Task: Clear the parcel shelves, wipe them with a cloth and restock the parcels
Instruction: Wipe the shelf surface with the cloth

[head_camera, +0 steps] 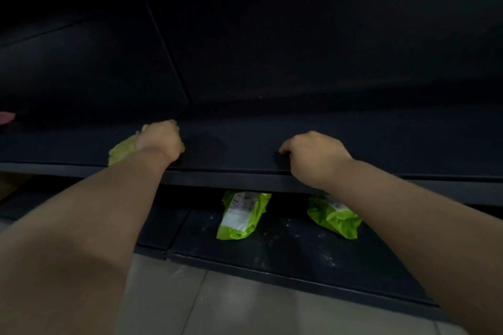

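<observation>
Head view. Left hand point(159, 139), fingers curled on a yellow-green cloth point(122, 150), holds it against the upper shelf point(245, 144). Right hand point(313, 156) rests there, fingers curled and empty. A green parcel point(241, 216) and a second parcel point(336, 220) lie apart on the lower shelf point(294, 250).

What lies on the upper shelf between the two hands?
In the head view, the upper shelf is bare between the left hand, which grips the yellow-green cloth, and the right hand.

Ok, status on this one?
Left hand grips cloth on upper shelf. Right hand curled, empty, resting there too. Two parcels sit on lower shelf.
</observation>
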